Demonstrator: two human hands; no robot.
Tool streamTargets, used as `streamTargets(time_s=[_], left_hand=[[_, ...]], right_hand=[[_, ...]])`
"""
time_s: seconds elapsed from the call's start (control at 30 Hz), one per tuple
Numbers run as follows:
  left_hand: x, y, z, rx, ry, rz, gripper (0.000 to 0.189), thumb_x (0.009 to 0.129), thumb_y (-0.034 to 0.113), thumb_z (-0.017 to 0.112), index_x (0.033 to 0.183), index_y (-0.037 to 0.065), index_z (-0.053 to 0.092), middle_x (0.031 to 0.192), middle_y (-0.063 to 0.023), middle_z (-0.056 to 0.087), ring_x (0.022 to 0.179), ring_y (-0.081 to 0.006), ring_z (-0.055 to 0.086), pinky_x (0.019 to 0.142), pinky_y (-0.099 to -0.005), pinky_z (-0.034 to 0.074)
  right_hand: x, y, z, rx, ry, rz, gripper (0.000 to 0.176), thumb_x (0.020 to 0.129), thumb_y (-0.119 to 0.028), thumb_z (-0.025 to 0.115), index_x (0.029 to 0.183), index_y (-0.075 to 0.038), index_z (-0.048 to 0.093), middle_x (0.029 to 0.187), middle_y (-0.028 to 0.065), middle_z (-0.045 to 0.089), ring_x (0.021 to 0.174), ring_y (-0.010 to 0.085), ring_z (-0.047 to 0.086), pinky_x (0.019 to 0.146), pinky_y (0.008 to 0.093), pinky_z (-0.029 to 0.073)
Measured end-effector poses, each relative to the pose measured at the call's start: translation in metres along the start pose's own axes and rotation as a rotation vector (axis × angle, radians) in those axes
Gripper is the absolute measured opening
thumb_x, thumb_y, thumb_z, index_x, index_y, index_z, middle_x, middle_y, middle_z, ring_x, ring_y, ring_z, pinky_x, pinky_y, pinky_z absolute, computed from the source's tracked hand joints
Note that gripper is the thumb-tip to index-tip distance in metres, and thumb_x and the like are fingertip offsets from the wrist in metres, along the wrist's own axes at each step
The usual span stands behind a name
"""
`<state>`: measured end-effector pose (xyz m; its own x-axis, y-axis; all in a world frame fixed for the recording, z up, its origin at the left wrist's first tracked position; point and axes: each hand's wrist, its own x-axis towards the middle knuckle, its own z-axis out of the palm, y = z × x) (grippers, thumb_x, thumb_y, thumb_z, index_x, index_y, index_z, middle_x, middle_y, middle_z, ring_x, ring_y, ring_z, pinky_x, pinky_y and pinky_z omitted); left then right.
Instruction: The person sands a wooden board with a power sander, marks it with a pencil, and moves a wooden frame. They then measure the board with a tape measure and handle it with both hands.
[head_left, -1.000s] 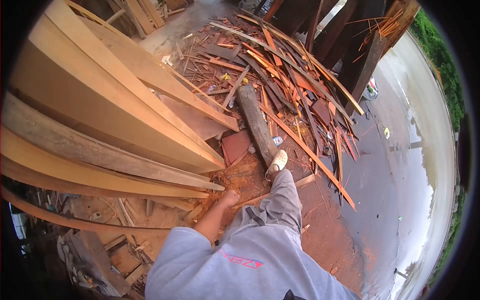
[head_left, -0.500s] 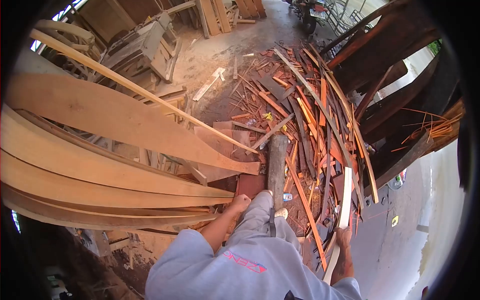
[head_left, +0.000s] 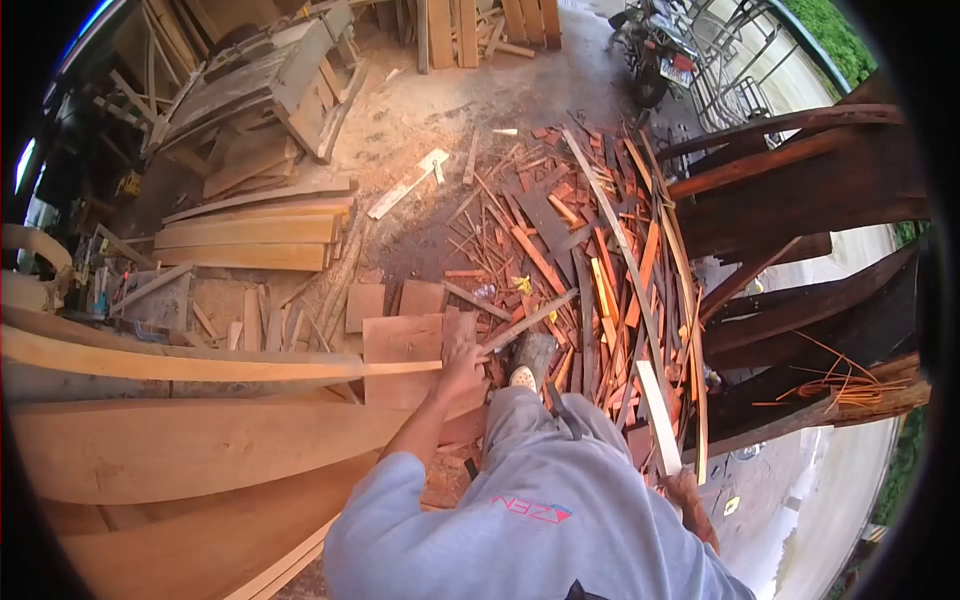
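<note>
Strip [head_left: 657,415] of pale wood is located right of centre in the lower half of the frame, its lower end at the right hand [head_left: 684,488], which is closed around it; its upper end extends over the edge of the scrap pile [head_left: 540,260]. Caution: the free end could snag on the long batten [head_left: 618,235] beside it if swung left, twisting the strip out of a one-ended grip. The left hand [head_left: 462,370] is at the centre of the frame, next to the tip of the narrow beam [head_left: 300,370] and in front of the brown panel [head_left: 400,338]; whether its fingers grip anything cannot be told. The wide boards [head_left: 200,450] at lower left could shift if the left forearm knocks them. Near centre, the shoe [head_left: 522,377] is just beside the log [head_left: 537,350]; footing could fail if loose scrap rolls underfoot. Dark slabs [head_left: 790,190] occupy the upper right, below a motorcycle [head_left: 650,60].
</note>
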<state>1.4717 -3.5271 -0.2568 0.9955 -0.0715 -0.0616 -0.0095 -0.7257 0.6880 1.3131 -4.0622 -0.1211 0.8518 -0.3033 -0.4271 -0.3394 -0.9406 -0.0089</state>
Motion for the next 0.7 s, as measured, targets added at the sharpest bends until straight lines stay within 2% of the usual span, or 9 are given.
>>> streamTargets(time_s=[0.07, 0.1, 0.2, 0.23, 0.43, 0.53, 0.63, 0.67, 0.7], left_hand=[[0.025, -0.009, 0.006, -0.013, 0.136, -0.317, 0.038, 0.087, 0.021, 0.056, 0.119, 0.001, 0.056, 0.115, -0.0244, 0.062, 0.111, -0.0399, 0.058, 0.095, -0.0476, 0.045], [0.068, -0.015, 0.008, -0.019, 0.301, -0.552, 0.038, 0.09, 0.022, 0.053, 0.121, 0.001, 0.055, 0.115, -0.0251, 0.062, 0.109, -0.0409, 0.059, 0.093, -0.0473, 0.047], [0.092, 0.017, 0.04, -0.429, 0.004, -0.466, 0.041, 0.09, 0.031, 0.057, 0.113, -0.003, 0.059, 0.107, -0.0243, 0.066, 0.101, -0.0361, 0.065, 0.088, -0.0439, 0.049], [0.101, 0.021, 0.053, -0.528, -0.192, -0.436, 0.042, 0.089, 0.033, 0.06, 0.112, -0.003, 0.061, 0.105, -0.024, 0.067, 0.102, -0.0347, 0.065, 0.088, -0.0416, 0.05], [0.147, 0.008, 0.084, -0.436, -0.491, -0.328, 0.041, 0.087, 0.035, 0.059, 0.111, 0.003, 0.066, 0.106, -0.0217, 0.069, 0.102, -0.0362, 0.066, 0.085, -0.0406, 0.052], [0.194, -0.045, 0.052, -0.453, -0.291, -0.544, 0.033, 0.083, 0.032, 0.057, 0.09, 0.002, 0.07, 0.094, -0.022, 0.069, 0.088, -0.0337, 0.068, 0.077, -0.0431, 0.051], [0.24, -0.123, 0.033, -0.372, 0.1, -0.837, 0.035, 0.084, 0.031, 0.056, 0.095, 0.0, 0.068, 0.095, -0.0231, 0.069, 0.091, -0.0329, 0.069, 0.081, -0.0436, 0.052], [0.258, -0.17, 0.037, -0.268, -0.006, -0.885, 0.035, 0.084, 0.029, 0.056, 0.098, -0.001, 0.067, 0.095, -0.0247, 0.069, 0.091, -0.0339, 0.069, 0.081, -0.0437, 0.053], [0.276, -0.194, 0.03, -0.24, 0.11, -1.028, 0.034, 0.084, 0.029, 0.058, 0.095, -0.002, 0.068, 0.092, -0.0245, 0.07, 0.088, -0.0333, 0.07, 0.079, -0.0428, 0.054]], right_hand=[[0.032, 0.087, -0.03, 0.164, -0.359, 0.256, 0.039, 0.068, -0.035, 0.077, 0.094, -0.006, 0.072, 0.097, 0.0258, 0.068, 0.081, 0.0359, 0.067, 0.07, 0.0475, 0.053], [0.027, 0.117, -0.036, 0.096, -0.25, 0.098, 0.038, 0.067, -0.03, 0.078, 0.093, -0.003, 0.072, 0.092, 0.0253, 0.069, 0.082, 0.0361, 0.068, 0.074, 0.0457, 0.054], [0.044, 0.193, -0.032, -0.119, -0.518, 0.079, 0.049, 0.073, -0.027, 0.075, 0.111, 0.003, 0.068, 0.096, 0.0235, 0.069, 0.087, 0.036, 0.068, 0.081, 0.038, 0.055], [0.057, 0.18, -0.036, -0.134, -0.564, 0.087, 0.049, 0.073, -0.026, 0.074, 0.111, 0.003, 0.067, 0.096, 0.0234, 0.069, 0.088, 0.0358, 0.068, 0.081, 0.038, 0.055], [0.231, 0.01, -0.016, 0.04, -0.488, 0.06, 0.05, 0.07, -0.022, 0.074, 0.112, 0.004, 0.067, 0.1, 0.0227, 0.069, 0.092, 0.0346, 0.068, 0.081, 0.0381, 0.054], [0.328, -0.096, -0.001, 0.132, -0.456, -0.004, 0.05, 0.069, -0.02, 0.074, 0.112, 0.005, 0.066, 0.101, 0.0224, 0.069, 0.094, 0.034, 0.067, 0.081, 0.0381, 0.054], [0.438, -0.203, 0.009, 0.184, -0.419, -0.077, 0.051, 0.068, -0.019, 0.074, 0.112, 0.005, 0.066, 0.103, 0.0221, 0.069, 0.096, 0.0335, 0.067, 0.081, 0.0381, 0.054], [0.477, -0.238, 0.008, 0.199, -0.398, -0.086, 0.051, 0.068, -0.018, 0.074, 0.112, 0.005, 0.066, 0.103, 0.022, 0.069, 0.097, 0.0333, 0.067, 0.081, 0.0381, 0.054], [0.509, -0.271, 0.004, 0.211, -0.389, -0.071, 0.051, 0.068, -0.017, 0.074, 0.113, 0.005, 0.066, 0.104, 0.0219, 0.069, 0.097, 0.0331, 0.067, 0.081, 0.0381, 0.054]])
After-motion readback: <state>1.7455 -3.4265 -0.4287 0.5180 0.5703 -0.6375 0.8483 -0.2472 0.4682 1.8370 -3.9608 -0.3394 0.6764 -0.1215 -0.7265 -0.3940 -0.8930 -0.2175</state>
